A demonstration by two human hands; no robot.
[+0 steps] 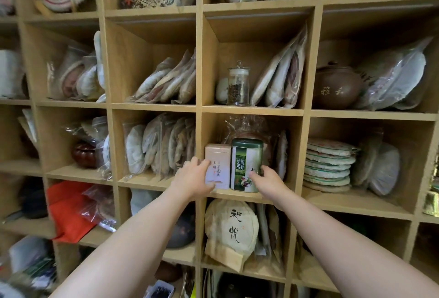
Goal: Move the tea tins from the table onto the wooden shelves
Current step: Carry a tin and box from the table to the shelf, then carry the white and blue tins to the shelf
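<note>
Two tea tins stand side by side at the front of one cubby of the wooden shelves (251,110). The pale pink tin (217,155) is on the left, the taller green and white tin (245,161) on the right, both upright on the shelf board. My left hand (194,178) wraps the pink tin's lower left side. My right hand (264,182) holds the green tin's lower right side. Wrapped tea cakes stand behind both tins.
Neighbouring cubbies hold bagged tea cakes (166,83), a glass jar of leaves (238,83), a brown clay pot (337,88), a stack of cakes (329,167) and a red bag (69,207). A large wrapped cake (231,228) sits in the cubby below.
</note>
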